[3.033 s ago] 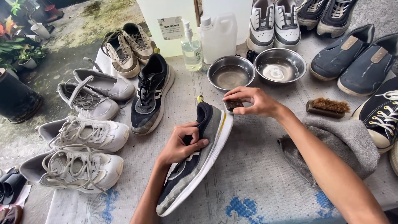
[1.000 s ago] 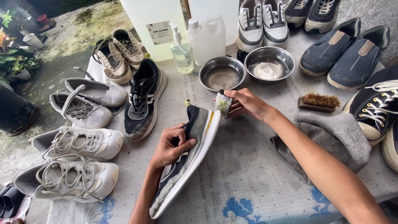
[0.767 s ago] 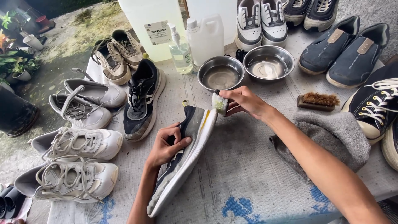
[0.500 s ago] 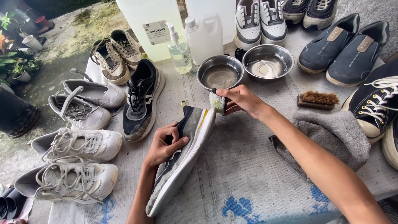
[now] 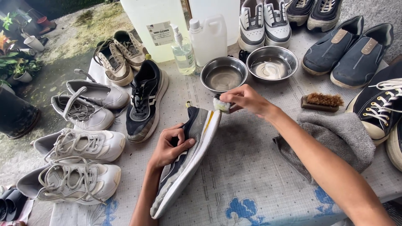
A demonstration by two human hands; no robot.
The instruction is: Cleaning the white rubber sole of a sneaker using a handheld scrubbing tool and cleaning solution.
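A left hand [image 5: 169,147] grips a tilted sneaker [image 5: 187,157] on the table [image 5: 251,184] while right-hand [image 5: 247,99] fingers pinch a brush [image 5: 222,105] against its heel.

- Dark sneaker [image 5: 184,163] — tipped on its side, white sole facing right, heel up, toe resting on tablecloth.
- Small brush [image 5: 222,104] — wet whitish bristles touching the heel edge.

Sneaker [image 5: 186,161] in my left hand [image 5: 169,146]: navy upper, grey side, white sole, yellow streak at the heel; brush [image 5: 222,104] in my right hand [image 5: 247,100] has white bristles tinged yellow-green. Tablecloth [image 5: 251,184]: pale grey dotted grid, blue flower prints at the bottom edge. Centre right: grey towel [image 5: 339,138], brown-bristled brush [image 5: 321,101]; upper right: navy slip-ons with tan tabs [image 5: 349,50]; left: white sneakers [image 5: 79,144].
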